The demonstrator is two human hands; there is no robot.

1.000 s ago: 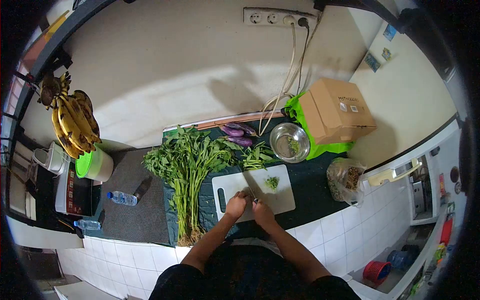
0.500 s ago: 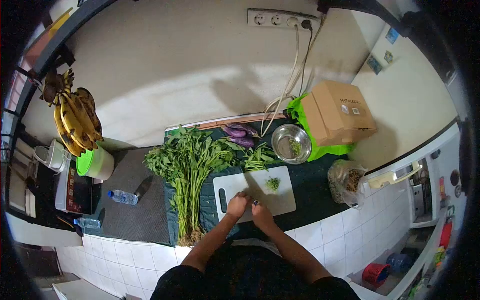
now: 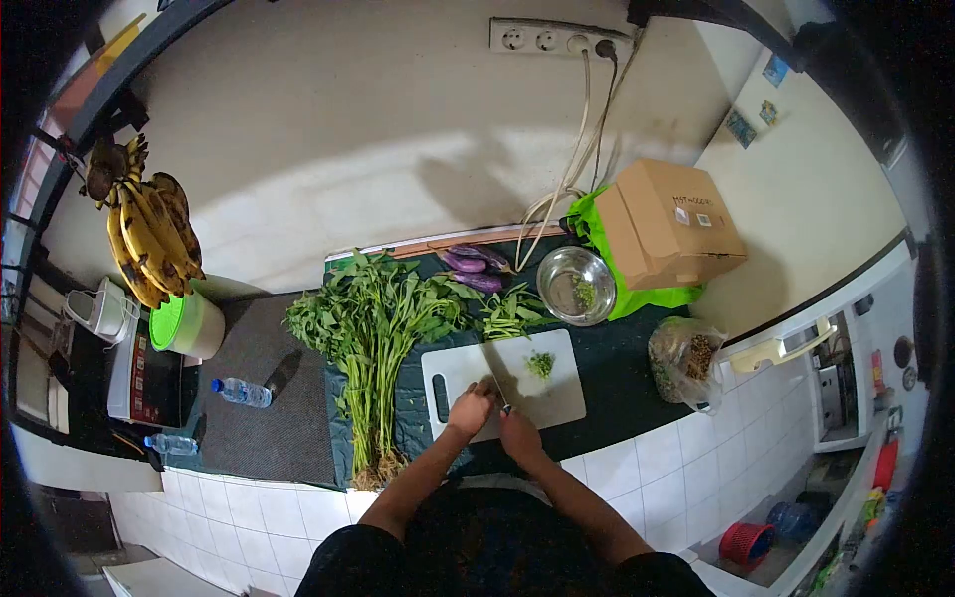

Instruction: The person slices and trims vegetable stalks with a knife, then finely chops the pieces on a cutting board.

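Observation:
My right hand (image 3: 519, 435) is wrapped round the handle of a knife (image 3: 500, 391), whose blade points up and away over the white cutting board (image 3: 565, 398). Close beside the blade, on the board's left half, my left hand (image 3: 472, 406) has its fingers pressed together; whatever they hold is hidden. A small pile of chopped green pieces (image 3: 539, 365) lies on the board to the right of the knife. Behind the board are cut green stems (image 3: 509, 314) and a steel bowl (image 3: 577, 286) with some chopped green inside.
A big leafy bunch (image 3: 373, 343) lies left of the board, with purple eggplants (image 3: 473, 264) behind. A cardboard box (image 3: 671, 224) and a plastic bag (image 3: 686, 363) stand right. Water bottles (image 3: 242, 392), a green-lidded tub (image 3: 187, 325) and hanging bananas (image 3: 149, 239) are left.
The knife blade shows beside my left fingers again, after being barely visible half a second ago. Both hands stay nearly in place; the whole view has shifted slightly.

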